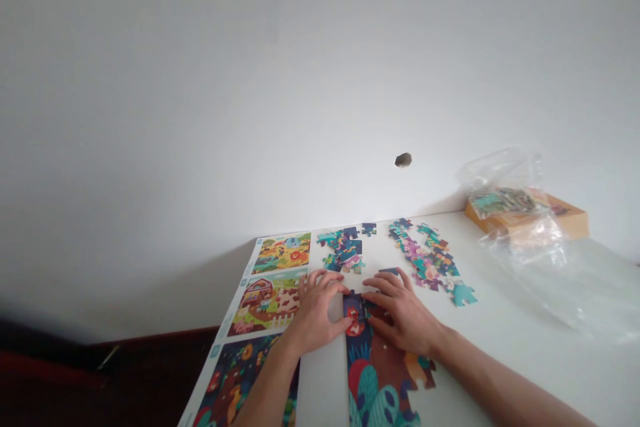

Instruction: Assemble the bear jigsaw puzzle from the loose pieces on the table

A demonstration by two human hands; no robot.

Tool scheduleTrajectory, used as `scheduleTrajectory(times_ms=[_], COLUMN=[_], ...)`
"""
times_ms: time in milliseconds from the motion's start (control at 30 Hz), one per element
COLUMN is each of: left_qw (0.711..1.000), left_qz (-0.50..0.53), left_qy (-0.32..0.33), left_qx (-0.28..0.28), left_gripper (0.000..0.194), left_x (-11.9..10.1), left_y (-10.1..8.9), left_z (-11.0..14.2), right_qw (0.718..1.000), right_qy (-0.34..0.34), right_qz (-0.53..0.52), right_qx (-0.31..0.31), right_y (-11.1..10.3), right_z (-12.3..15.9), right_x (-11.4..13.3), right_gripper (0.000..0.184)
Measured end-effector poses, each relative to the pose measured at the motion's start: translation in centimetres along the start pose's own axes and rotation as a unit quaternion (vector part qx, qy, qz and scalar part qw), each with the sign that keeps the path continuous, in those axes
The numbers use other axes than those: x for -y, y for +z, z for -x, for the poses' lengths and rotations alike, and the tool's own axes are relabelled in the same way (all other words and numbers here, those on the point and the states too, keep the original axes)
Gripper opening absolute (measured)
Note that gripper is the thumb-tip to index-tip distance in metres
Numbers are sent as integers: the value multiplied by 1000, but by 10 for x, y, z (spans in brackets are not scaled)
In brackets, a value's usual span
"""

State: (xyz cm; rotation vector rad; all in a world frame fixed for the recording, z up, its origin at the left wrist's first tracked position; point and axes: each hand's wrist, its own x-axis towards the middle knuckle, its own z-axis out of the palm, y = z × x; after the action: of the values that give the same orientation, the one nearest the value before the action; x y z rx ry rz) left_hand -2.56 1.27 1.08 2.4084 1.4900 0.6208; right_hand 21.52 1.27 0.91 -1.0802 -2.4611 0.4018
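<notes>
Far left on the white table (500, 320): picture sheet (265, 293) with three printed scenes. Left hand (317, 310) flat, fingers spread, pressing beside the assembled puzzle section (383, 373). Right hand (403, 310) flat too, fingers extended on that section's top edge; neither hand grips anything. Beyond them, loose pieces (425, 257). Far right: clear plastic bag (530, 227) over a box (565, 217).

- I see the assembled puzzle section (380, 373): dark navy ground, teal leaf shapes, red and brown patches.
- Loose pieces, left cluster (344, 248): mostly teal and navy.
- Right cluster (429, 260): pink, teal, orange mix.
- Reference sheet (265, 300): yellow-green farm panel, red barn panel, dark panel with orange spots.
- Table (500, 320): plain white.
- Box (560, 217): tan-orange.
- Wall (250, 80): pale grey, one dark spot (403, 160).
</notes>
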Motion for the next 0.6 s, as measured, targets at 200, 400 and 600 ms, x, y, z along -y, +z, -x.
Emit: scheduleTrajectory(times_ms=[200,400,600], left_qw=[1000,1000,1000], left_qz=[-9,-13,-13], left_qy=[0,-1,-10], left_qx=[1,5,-3], left_gripper=[35,38,32], left_x=[0,-2,-5], left_y=[1,1,2], left_z=[1,1,0], right_qw=[999,999,999], right_qy=[-33,-29,-19], right_qz=[-14,-12,-18], right_qx=[13,14,32], right_y=[-8,-9,-7], right_z=[3,5,6], right_x=[0,0,-3], right_gripper=[34,32,31])
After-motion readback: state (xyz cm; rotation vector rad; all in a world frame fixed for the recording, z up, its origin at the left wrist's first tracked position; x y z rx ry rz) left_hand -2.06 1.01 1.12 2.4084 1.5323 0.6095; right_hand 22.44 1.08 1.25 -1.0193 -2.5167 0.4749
